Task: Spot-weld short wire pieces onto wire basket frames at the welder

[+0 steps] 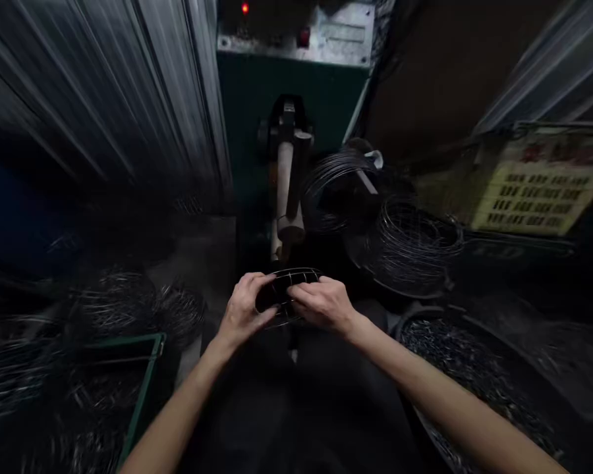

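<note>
Before a machine, wire frame, fingers holding it

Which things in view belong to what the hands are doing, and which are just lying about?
In use:
- round wire frame, held by left hand and right hand
- probably the machine's pale bar, just beyond

Seemingly lying about:
- loose wire coil
- dark tub
- green crate
- yellow sign

Wire frame between left hand and right hand, before machine; crate left, tub and wire coils right.
</note>
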Demonstrator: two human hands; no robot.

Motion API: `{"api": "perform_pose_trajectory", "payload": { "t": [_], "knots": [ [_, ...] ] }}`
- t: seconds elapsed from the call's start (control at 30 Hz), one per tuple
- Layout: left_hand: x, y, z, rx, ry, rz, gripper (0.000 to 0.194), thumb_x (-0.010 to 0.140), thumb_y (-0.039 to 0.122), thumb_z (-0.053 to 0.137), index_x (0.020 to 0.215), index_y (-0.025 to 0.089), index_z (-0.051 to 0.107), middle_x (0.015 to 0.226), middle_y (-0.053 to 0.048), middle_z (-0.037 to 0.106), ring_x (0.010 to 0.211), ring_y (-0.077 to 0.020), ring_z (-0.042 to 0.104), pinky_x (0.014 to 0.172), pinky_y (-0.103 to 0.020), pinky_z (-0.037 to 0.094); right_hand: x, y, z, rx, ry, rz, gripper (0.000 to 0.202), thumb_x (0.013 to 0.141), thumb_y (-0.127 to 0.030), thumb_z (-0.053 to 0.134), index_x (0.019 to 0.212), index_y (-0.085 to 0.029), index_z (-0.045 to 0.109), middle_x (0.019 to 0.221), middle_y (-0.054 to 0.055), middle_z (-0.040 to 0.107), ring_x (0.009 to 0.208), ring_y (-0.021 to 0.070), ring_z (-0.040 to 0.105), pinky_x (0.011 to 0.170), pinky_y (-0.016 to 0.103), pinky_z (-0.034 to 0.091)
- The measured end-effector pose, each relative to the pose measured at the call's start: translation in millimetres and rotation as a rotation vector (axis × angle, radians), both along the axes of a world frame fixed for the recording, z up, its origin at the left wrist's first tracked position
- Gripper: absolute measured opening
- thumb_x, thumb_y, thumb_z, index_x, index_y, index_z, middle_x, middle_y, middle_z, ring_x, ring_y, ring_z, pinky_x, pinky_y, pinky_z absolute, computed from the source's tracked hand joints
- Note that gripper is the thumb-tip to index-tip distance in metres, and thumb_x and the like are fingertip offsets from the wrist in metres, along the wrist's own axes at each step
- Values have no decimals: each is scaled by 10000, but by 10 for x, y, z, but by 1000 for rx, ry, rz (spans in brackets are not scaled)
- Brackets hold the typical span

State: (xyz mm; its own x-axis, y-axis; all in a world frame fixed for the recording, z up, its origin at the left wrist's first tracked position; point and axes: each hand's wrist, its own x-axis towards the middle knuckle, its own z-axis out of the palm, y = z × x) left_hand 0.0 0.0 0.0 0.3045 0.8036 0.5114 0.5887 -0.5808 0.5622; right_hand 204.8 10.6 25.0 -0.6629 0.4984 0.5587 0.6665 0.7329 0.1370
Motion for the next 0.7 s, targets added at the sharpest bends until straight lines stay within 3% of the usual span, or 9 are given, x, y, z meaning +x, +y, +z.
{"api": "perform_pose_trajectory", "payload": {
  "t": [0.13, 0.33, 0.57, 0.7],
  "knots": [
    [-12, 11, -33, 2, 5, 18, 517, 714, 169, 679, 1190, 202, 481, 1104, -92, 545, 1052, -243, 552, 863, -401, 505, 29, -10, -2, 73, -37, 32, 159, 899, -171, 485, 930, -163, 642, 753, -7, 689, 569, 74, 539, 550, 268, 271],
    [-51, 62, -64, 57, 1, -13, 495, 726, 173, 671, 1181, 214, 480, 1070, -79, 548, 1010, -219, 564, 850, -380, 515, 115, 88, -26, 110, -83, 217, 161, 905, -149, 506, 1018, -159, 620, 921, 3, 707, 615, 64, 549, 546, 254, 306],
    [-77, 97, -91, 52, -15, -63, 515, 704, 157, 685, 1176, 216, 488, 1078, -79, 549, 1017, -222, 566, 855, -376, 513, 70, 175, 117, -15, -207, 295, 153, 925, -191, 469, 957, -182, 618, 769, -21, 685, 567, 83, 505, 566, 276, 310],
    [-85, 139, -107, 54, -31, -63, 509, 708, 169, 688, 1171, 217, 484, 1062, -71, 543, 994, -206, 572, 845, -358, 519, 86, 207, 142, 59, -215, 333, 154, 929, -164, 465, 956, -176, 616, 838, -19, 695, 550, 83, 482, 562, 276, 317]
  ]
}}
